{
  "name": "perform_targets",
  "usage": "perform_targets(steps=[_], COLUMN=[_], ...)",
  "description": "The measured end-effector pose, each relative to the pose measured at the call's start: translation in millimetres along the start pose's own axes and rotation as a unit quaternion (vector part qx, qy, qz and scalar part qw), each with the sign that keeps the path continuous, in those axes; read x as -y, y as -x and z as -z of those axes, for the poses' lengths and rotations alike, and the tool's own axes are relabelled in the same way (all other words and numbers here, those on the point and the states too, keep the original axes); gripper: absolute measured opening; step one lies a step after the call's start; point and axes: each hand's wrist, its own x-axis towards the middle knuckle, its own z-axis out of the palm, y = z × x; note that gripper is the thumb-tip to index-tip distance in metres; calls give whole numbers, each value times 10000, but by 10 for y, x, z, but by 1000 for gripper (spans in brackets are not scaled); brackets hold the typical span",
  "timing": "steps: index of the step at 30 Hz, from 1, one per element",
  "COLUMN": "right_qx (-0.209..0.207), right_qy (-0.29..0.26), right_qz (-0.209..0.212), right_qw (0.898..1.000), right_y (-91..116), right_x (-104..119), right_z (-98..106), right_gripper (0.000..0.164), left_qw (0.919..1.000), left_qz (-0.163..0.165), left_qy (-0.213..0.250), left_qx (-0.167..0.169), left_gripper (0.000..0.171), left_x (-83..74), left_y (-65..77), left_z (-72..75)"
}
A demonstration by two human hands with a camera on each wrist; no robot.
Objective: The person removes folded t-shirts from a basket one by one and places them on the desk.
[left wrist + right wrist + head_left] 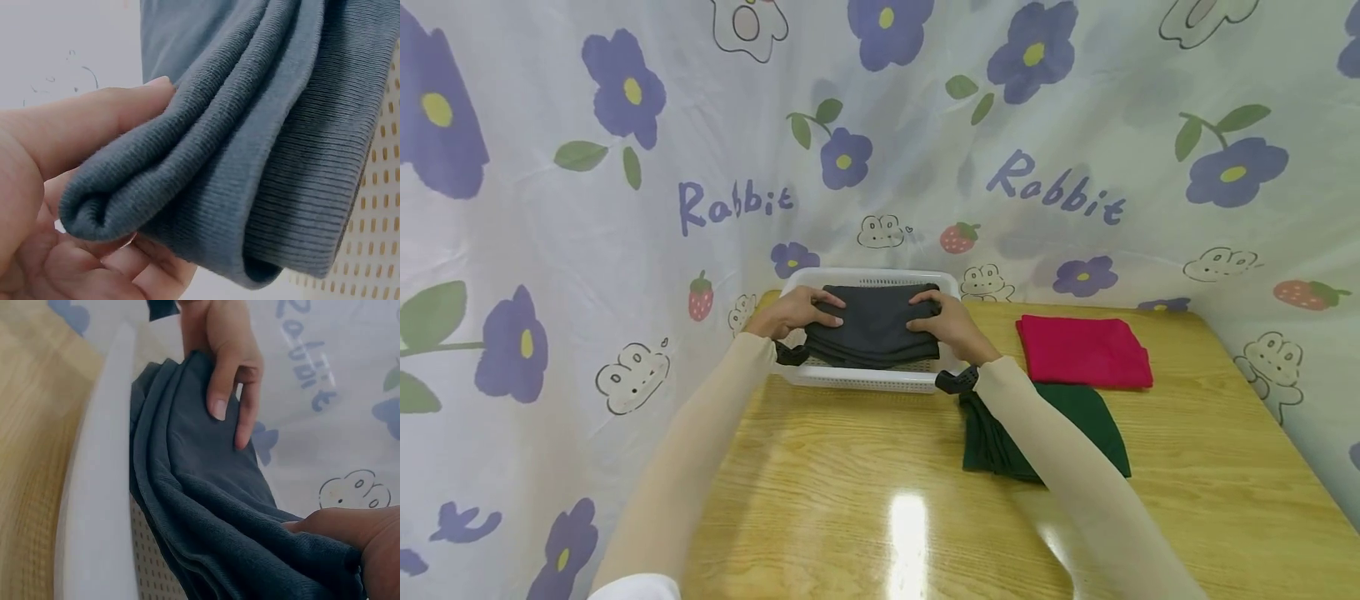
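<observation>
A folded dark grey garment with a ribbed edge is inside or just above the white plastic basket. My left hand grips its left end; in the left wrist view the thumb lies over the folded layers and the other fingers curl beneath. At the opposite end, my right hand pinches the folds, its thumb on top in the right wrist view and its other fingers mostly hidden. Several layers of the garment hang beside the basket's rim. Whether its underside touches the basket floor cannot be told.
Right of the basket lies a folded red cloth on the wooden table. A folded dark green cloth is nearer, partly covered by my right forearm. A patterned curtain stands behind and along both sides.
</observation>
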Motion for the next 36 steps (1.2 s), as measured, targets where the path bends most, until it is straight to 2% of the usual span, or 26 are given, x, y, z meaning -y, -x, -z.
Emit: perform_targets(steps=[14,22,27,36], right_qx=[-41,3,-20,94], right_qy=[-38,-368,-376,-269], right_qz=[-99,-54,-102,70], right_qw=[9999,9993,9992,9996], right_y=[208,276,325,488], right_x=[75,75,112,151], right_z=[247,382,462,662], right_gripper=[42,42,43,46], left_qw=[9994,9988,9985,9982], left_qz=[-217,-405,-483,-517], left_qy=[248,248,235,244], left_qx=[34,127,129,170], left_gripper=[43,47,47,47], left_x=[-191,-295,-370,-554], left_y=[134,178,224,326], left_z=[-105,-131,-163,-288])
